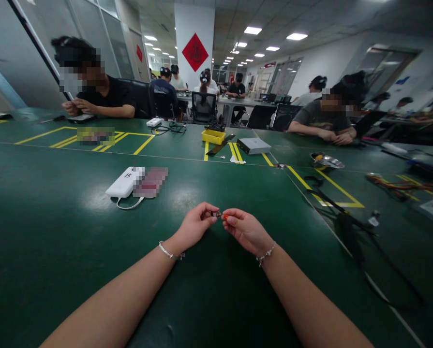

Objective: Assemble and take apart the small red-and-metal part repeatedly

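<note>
Just above the green table [187, 299], my two hands meet in the middle of the view. My left hand [195, 224] pinches a small dark, metallic-looking piece [216, 214] between thumb and fingers. Opposite it, my right hand [248, 231] is closed on a small orange piece [225, 217]. The two pieces are close together, end toward end; I cannot tell whether they touch. Both are too small to name by kind, and my fingertips cover part of each.
To the left lies a white power bank [125, 182], cabled to a blurred-out flat object [151, 182]. Farther back are a yellow bin [213, 137] and a grey metal box [253, 146]. Black straps and cables [350, 232] lie right, near a metal dish [327, 161]. Other people sit around.
</note>
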Demonstrator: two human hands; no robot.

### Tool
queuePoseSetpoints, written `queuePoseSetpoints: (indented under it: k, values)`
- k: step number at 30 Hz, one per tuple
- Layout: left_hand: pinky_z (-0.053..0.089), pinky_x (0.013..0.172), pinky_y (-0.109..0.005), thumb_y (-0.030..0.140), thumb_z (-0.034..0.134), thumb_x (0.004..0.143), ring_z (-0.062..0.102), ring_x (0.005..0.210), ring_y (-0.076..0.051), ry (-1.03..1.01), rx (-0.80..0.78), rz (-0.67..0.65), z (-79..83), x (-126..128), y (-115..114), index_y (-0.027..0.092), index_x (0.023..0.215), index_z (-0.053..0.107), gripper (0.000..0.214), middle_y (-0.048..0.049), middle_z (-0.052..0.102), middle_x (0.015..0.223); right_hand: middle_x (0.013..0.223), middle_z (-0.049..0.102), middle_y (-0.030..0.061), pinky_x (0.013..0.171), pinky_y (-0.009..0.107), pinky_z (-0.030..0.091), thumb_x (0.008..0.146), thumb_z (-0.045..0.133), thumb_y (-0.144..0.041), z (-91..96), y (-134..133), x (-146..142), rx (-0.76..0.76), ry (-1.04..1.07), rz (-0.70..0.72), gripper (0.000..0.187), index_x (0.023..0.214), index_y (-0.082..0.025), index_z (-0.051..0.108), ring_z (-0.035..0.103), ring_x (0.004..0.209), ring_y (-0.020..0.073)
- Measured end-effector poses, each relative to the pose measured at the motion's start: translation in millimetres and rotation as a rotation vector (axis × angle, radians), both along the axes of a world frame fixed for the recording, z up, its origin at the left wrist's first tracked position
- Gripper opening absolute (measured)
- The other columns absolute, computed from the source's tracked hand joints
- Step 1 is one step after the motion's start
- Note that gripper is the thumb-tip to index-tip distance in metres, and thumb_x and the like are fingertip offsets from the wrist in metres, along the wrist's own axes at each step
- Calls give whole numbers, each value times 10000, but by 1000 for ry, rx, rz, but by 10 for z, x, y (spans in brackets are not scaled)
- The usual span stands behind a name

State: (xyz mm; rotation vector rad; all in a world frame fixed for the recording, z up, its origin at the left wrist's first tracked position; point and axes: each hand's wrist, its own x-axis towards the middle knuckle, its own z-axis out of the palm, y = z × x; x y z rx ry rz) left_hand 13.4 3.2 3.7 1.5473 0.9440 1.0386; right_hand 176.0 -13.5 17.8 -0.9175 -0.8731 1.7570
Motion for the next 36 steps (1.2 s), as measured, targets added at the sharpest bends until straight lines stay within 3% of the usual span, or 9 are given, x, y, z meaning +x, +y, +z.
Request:
queuePoseSetpoints:
  k: [6, 13, 24, 30, 36]
  values:
    - [426, 677, -271, 150, 547, 685, 524, 708, -113, -31, -36, -25, 31, -3, -11, 142, 842, 498, 164, -11, 564, 775, 736, 621, -8, 680, 232, 434, 542, 688, -118, -10, 4, 3, 59, 8, -1, 201, 719, -169, 607, 555, 657, 78]
    - [418, 684, -268, 211, 439, 778, 519, 688, -109, -100, -36, -69, 93, 5, -29, 132, 843, 500, 119, -15, 545, 725, 774, 624, 4, 693, 243, 433, 568, 679, -144, -13, 18, 24, 51, 36, -6, 192, 746, -168, 610, 555, 673, 86]
    - [400, 640, -252, 318, 323, 847, 519, 644, -112, -46, -6, -117, 77, -12, -50, 138, 808, 517, 268, -18, 562, 688, 647, 567, -35, 598, 214, 399, 706, 582, -258, 6, -6, 33, 25, 97, 47, 117, 807, -203, 562, 510, 593, 68]
    - [386, 616, -245, 333, 298, 854, 502, 589, -107, 2, 18, -132, 125, -11, -66, 134, 664, 521, 354, -11, 539, 600, 615, 545, -32, 578, 209, 388, 695, 593, -293, 6, -15, 0, -6, 86, 38, 136, 759, -175, 569, 489, 567, 64]
    - [377, 614, -239, 356, 310, 846, 495, 596, -106, 19, -5, -145, 131, -6, -58, 132, 661, 524, 360, -7, 538, 608, 601, 532, -28, 529, 193, 365, 708, 573, -305, -13, -19, -13, -44, 39, 62, 147, 731, -161, 570, 472, 540, 57]
